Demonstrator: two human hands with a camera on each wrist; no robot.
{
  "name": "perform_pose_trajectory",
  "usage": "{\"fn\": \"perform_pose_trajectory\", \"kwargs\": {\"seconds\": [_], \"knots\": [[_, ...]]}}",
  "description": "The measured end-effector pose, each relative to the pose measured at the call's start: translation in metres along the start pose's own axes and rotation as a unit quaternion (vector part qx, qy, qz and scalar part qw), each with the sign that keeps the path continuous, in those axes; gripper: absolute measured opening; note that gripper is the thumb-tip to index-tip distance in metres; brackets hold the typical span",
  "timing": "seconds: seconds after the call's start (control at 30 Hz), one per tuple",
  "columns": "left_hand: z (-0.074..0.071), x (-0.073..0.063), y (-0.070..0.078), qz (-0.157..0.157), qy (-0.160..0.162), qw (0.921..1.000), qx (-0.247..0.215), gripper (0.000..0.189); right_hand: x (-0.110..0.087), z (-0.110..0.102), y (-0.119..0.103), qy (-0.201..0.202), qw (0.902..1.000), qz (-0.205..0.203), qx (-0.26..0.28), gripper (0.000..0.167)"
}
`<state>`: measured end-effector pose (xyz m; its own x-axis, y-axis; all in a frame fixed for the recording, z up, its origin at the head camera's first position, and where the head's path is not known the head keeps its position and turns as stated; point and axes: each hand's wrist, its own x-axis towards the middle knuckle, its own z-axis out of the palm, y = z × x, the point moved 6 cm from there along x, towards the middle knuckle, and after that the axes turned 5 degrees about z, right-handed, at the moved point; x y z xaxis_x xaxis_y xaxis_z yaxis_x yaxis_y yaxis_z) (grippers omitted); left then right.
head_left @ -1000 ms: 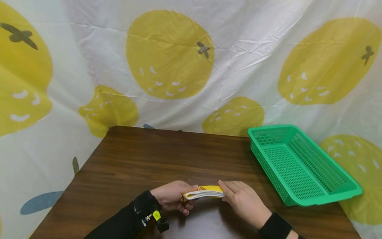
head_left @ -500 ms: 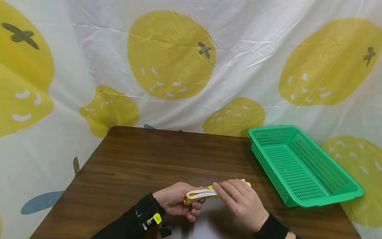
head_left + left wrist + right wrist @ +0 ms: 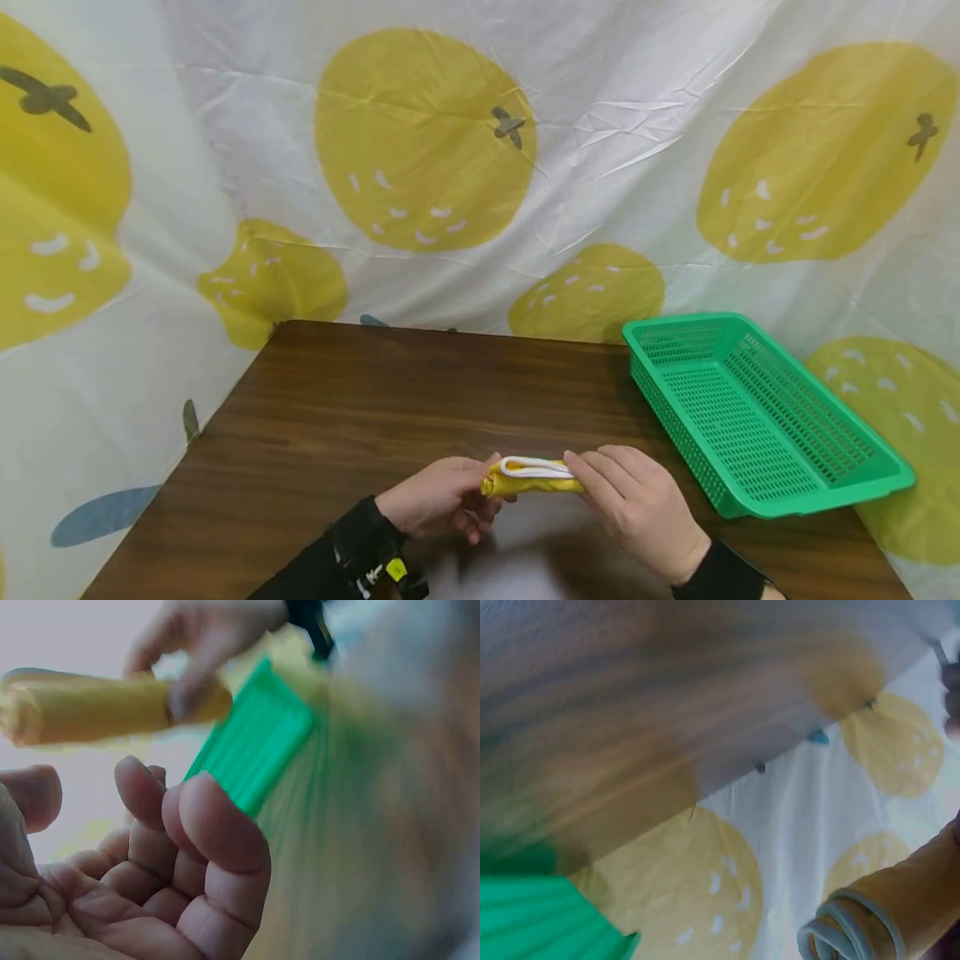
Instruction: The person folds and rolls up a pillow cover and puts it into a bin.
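A rolled-up yellow cloth (image 3: 532, 483) with a white edge lies across between the two hands, above the front of the table. My right hand (image 3: 637, 508) pinches its right part, thumb on the near side. At the other end is my left hand (image 3: 442, 500). In the left wrist view its thumb and loosely bent fingers (image 3: 225, 832) stand apart from the cloth roll (image 3: 90, 712), which my right hand (image 3: 214, 634) supports. The right wrist view shows the roll's end (image 3: 855, 930) with white edging coiled in layers.
A green plastic basket (image 3: 810, 508) with perforated walls stands on the right of the dark wooden table (image 3: 420, 383), and nothing shows inside it. Behind the table hangs a white curtain (image 3: 600, 192) printed with large yellow fruit.
The roll has turned to lie more level, moving slightly right with my right hand. My left hand held its left end earlier, and its fingers have loosened. The basket has not moved.
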<state>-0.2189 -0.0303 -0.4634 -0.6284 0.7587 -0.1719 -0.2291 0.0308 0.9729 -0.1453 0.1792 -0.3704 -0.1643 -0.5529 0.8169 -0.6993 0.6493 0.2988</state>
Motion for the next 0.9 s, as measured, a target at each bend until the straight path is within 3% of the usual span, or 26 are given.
{"fn": "perform_pose_trajectory", "kwargs": {"seconds": [0.07, 0.1, 0.17, 0.3, 0.37, 0.5, 0.6, 0.7, 0.8, 0.9], "knots": [[-0.009, -0.003, 0.005, 0.028, 0.043, 0.9954, 0.081, 0.061, 0.001, -0.009, 0.012, -0.008, 0.9996, 0.027, 0.0, 0.035], [-0.013, -0.004, 0.009, 0.041, 0.062, 0.9891, 0.127, 0.056, 0.002, -0.015, 0.019, -0.011, 0.9991, 0.042, 0.0, 0.037], [-0.019, -0.008, 0.015, 0.069, 0.095, 0.9692, 0.217, 0.046, 0.006, -0.027, 0.035, -0.01, 0.9978, 0.065, -0.005, 0.04], [-0.025, -0.014, 0.028, 0.121, 0.149, 0.9132, 0.359, 0.029, 0.013, -0.054, 0.074, -0.008, 0.9919, 0.123, -0.034, 0.051], [-0.027, -0.017, 0.033, 0.148, 0.176, 0.8853, 0.404, 0.023, 0.014, -0.066, 0.097, -0.007, 0.9858, 0.158, -0.056, 0.058], [-0.031, -0.023, 0.037, 0.181, 0.24, 0.8266, 0.476, 0.015, 0.01, -0.091, 0.148, -0.018, 0.9646, 0.246, -0.094, 0.069], [-0.036, -0.026, 0.036, 0.19, 0.275, 0.7826, 0.525, 0.013, 0.002, -0.107, 0.188, -0.042, 0.936, 0.331, -0.111, 0.057], [-0.041, -0.027, 0.036, 0.194, 0.294, 0.7488, 0.561, 0.015, -0.011, -0.117, 0.224, -0.087, 0.892, 0.427, -0.118, 0.047], [-0.046, -0.027, 0.032, 0.184, 0.301, 0.7295, 0.586, 0.02, -0.026, -0.119, 0.252, -0.155, 0.8414, 0.505, -0.116, 0.06], [-0.051, -0.026, 0.026, 0.17, 0.296, 0.7275, 0.595, 0.027, -0.039, -0.115, 0.268, -0.217, 0.8039, 0.545, -0.099, 0.071]]}}
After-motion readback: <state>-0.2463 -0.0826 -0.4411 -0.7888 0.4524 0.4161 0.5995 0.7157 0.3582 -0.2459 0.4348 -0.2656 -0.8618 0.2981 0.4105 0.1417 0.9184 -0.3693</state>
